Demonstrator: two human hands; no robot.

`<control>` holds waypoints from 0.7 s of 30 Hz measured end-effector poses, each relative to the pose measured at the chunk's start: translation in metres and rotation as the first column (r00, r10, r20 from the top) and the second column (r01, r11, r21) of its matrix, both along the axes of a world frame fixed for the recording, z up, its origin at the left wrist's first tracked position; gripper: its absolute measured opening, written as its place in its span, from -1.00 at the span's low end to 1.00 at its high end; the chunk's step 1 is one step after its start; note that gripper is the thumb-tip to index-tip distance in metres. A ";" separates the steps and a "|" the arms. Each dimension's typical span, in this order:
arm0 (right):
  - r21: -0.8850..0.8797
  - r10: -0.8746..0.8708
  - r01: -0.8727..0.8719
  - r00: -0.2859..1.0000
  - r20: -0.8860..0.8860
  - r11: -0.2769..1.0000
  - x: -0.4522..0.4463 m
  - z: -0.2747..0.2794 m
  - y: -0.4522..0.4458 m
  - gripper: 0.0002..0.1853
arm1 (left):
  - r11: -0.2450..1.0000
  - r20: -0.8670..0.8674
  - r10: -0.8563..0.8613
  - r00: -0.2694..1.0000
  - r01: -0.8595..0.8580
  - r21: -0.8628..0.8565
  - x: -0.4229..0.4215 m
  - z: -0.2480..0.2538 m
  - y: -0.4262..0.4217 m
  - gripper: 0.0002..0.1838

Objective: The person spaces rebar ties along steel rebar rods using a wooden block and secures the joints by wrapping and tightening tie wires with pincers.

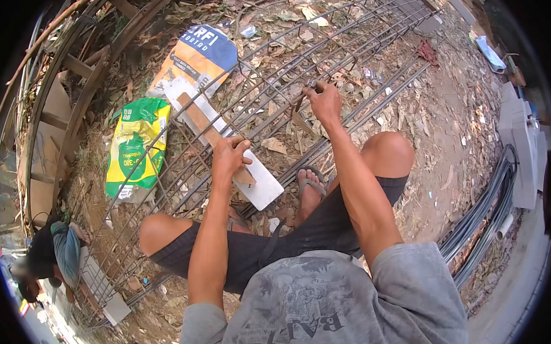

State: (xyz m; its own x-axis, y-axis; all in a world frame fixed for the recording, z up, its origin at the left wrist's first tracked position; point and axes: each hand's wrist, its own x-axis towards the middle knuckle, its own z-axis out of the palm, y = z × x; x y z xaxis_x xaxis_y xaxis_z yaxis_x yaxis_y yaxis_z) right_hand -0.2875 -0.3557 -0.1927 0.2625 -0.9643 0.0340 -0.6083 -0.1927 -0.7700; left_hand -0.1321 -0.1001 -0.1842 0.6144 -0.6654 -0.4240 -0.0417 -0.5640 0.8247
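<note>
My left hand [229, 160] is closed over a brown wooden strip [199, 119], its fingers curled around the strip's near part. Under the strip lies a long pale block [261, 186], slanting beneath the steel bars. My right hand [325, 104] is closed around a slim dark metal tool [299, 105], whose kind I cannot make out. That tool's lower end points down at the rebar cage [272, 87], a long frame of tied bars running from lower left to upper right. Both hands are over the cage, some distance apart.
A blue and orange mortar sack [197, 54] and a green and yellow sack [138, 144] lie beyond the cage. Coiled dark cable or tubing [483, 209] is at right. Another person [48, 255] crouches at lower left. Dry leaves cover the ground.
</note>
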 end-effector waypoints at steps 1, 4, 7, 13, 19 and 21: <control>-0.035 -0.015 0.016 0.999 0.045 0.999 -0.001 0.001 0.003 -0.56 | 1.000 0.000 0.002 1.000 -0.002 -0.003 -0.001 0.002 0.000 -0.59; -0.192 -0.046 0.100 0.962 0.268 0.976 -0.004 0.013 0.007 -0.59 | 1.000 0.005 0.009 1.000 -0.009 -0.021 -0.004 0.006 0.000 -0.59; -0.284 0.073 0.057 0.903 0.424 0.957 -0.017 0.083 0.007 -0.68 | 0.999 0.020 0.015 1.000 -0.014 -0.043 -0.002 0.000 0.001 -0.60; -0.211 0.387 -0.340 0.616 0.686 0.916 -0.015 0.178 0.032 -0.52 | 1.000 -0.012 0.002 1.000 -0.003 -0.026 -0.001 0.004 0.003 -0.53; 0.274 0.355 -0.479 0.846 0.398 0.834 -0.053 0.076 0.139 -0.47 | 0.999 0.062 -0.006 0.998 0.009 -0.044 -0.005 0.012 0.003 -0.59; 0.269 0.466 -0.485 0.874 0.136 0.832 -0.079 0.037 0.162 -0.45 | 0.999 0.057 -0.001 0.998 0.003 -0.043 0.000 0.005 0.003 -0.54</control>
